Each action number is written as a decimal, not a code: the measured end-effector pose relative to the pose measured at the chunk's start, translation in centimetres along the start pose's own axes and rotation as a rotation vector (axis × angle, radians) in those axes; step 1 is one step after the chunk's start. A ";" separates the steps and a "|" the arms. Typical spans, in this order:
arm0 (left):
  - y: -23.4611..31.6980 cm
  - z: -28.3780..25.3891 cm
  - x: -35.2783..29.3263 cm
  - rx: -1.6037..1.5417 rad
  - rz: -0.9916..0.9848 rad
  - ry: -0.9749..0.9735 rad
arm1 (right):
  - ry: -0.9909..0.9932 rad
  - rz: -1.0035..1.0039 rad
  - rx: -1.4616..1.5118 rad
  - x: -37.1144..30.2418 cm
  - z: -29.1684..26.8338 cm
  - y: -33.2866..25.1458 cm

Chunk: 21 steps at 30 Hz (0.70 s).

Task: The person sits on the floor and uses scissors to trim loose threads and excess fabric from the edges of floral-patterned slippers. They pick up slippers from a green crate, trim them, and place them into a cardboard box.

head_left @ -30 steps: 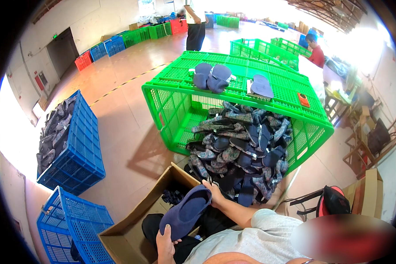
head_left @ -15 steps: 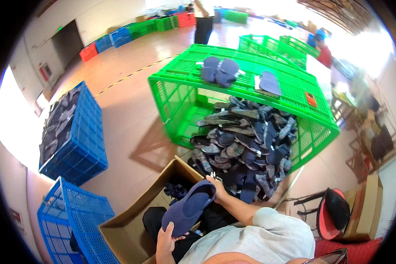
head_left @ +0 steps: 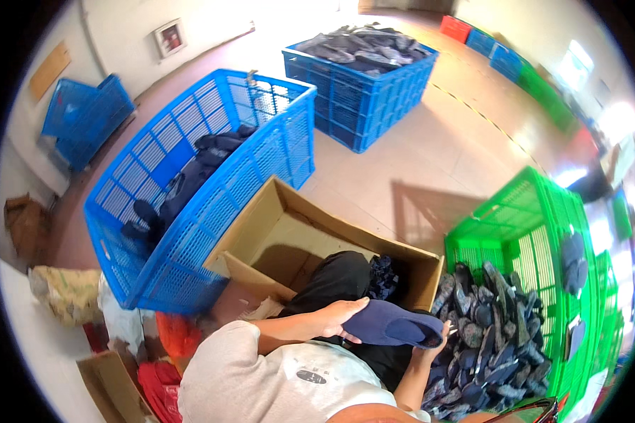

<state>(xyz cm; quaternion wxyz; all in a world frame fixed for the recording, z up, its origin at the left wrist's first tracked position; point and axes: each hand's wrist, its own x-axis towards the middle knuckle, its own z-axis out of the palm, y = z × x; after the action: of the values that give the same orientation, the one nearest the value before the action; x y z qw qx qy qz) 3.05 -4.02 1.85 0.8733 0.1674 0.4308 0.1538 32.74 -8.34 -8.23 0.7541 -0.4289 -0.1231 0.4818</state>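
A navy blue slipper (head_left: pixel 377 323) is held level above my lap, its open end to the right. My left hand (head_left: pixel 335 319) is closed on the toe end, thumb on top and fingers beneath. My right hand (head_left: pixel 432 349) grips the heel by the opening. A small pale tip juts out beside the right fingers; what it belongs to is unclear. Just ahead stands an open cardboard box (head_left: pixel 331 227), with a dark blue bundle (head_left: pixel 382 276) inside near its right end. To the right, a heap of dark and speckled slippers (head_left: pixel 487 331) spills from a green crate (head_left: pixel 536 233).
A blue mesh crate (head_left: pixel 254 169) with dark slippers stands left of the box. Beyond it is a full blue crate (head_left: pixel 360 113). Red bags (head_left: pixel 161 388) and a small carton (head_left: pixel 109 388) lie at lower left. More slippers (head_left: pixel 573 264) rest on the green crate.
My view has swung left, bringing the blue crates to the middle and the green crate to the right. Both hands keep hold of the slipper, which now lies flatter.
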 end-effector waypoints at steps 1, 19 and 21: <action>-0.6 -0.7 0.3 -0.018 0.018 -0.038 | 0.035 0.028 0.030 -0.2 0.6 -0.1; 4.1 -5.0 -8.3 0.165 0.577 0.041 | 0.162 0.241 -0.229 -0.4 0.9 -0.1; 5.7 -6.3 -11.3 -0.029 0.800 0.185 | 0.171 0.283 -0.303 -0.9 1.3 -0.5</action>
<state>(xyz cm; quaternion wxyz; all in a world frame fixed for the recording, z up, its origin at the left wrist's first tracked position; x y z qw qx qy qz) -9.27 -2.63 8.62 0.7045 0.2949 0.4064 0.5016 31.84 -8.53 -6.87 0.6137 -0.5897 -0.0683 0.5206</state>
